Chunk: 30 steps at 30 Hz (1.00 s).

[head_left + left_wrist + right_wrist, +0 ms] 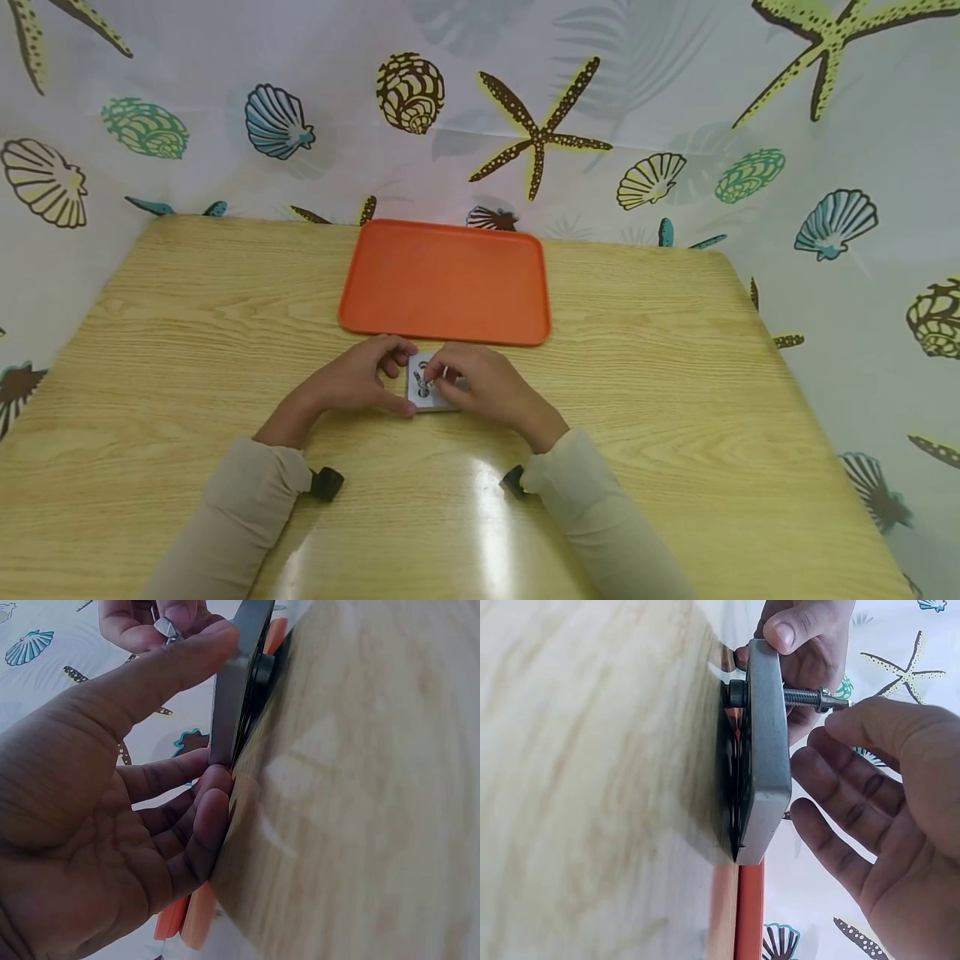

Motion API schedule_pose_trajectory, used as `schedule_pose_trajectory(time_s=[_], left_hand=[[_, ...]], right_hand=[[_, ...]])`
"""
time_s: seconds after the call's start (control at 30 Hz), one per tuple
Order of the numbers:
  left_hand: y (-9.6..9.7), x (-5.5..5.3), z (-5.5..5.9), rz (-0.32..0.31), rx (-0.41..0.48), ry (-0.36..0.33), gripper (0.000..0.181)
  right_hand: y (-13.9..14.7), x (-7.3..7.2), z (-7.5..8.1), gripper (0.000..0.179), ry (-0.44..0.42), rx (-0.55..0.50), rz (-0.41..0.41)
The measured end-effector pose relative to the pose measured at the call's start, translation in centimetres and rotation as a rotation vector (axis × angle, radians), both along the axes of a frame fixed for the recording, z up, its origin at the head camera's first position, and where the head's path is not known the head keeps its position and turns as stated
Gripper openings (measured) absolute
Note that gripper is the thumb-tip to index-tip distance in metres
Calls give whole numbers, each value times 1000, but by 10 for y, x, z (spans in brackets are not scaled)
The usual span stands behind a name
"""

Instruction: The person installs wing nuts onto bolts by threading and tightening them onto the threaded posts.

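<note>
A flat grey metal plate with round holes lies on the table between both hands. In the right wrist view a threaded bolt sticks up from its top face, and the bolt's dark head shows beneath. My left hand grips the plate's left side, thumb at the near corner and curled fingers at the far one. With thumb and index finger, my right hand pinches a small silver wing nut at the bolt's upper end. Its other fingers are loosely bent beside the plate.
An orange tray lies just beyond the hands, toward the back of the wood-grain table. Behind the table hangs a white curtain printed with shells and starfish. Dark wrist mounts sit under both sleeves.
</note>
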<state>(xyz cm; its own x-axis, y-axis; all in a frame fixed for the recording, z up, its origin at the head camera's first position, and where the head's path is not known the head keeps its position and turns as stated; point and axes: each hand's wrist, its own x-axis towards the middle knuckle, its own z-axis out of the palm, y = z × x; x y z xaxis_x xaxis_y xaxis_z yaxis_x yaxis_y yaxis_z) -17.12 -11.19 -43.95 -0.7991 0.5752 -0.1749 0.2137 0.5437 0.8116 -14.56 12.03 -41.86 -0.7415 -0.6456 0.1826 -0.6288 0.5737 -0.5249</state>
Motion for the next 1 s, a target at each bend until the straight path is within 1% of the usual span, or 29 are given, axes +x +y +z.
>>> schedule_pose_trajectory(time_s=[0.13,0.2,0.4,0.47,0.67,1.0], left_hand=[[0,0,0,0,2,1,79],[0,0,0,0,4,2,79],[-1,0,-1,-4,14,-4,75],[-1,0,-1,-2,17,-8,75],[-1,1,-1,6,27,-17,77],[-1,1,0,2,22,-11,78]], right_hand=[[0,0,0,5,4,-9,7],[0,0,0,7,4,-8,9],[-1,0,-1,32,-12,-26,17],[0,0,-2,36,-11,-30,24],[-1,0,-2,25,18,2,10],[0,0,-2,15,-9,-25,5]])
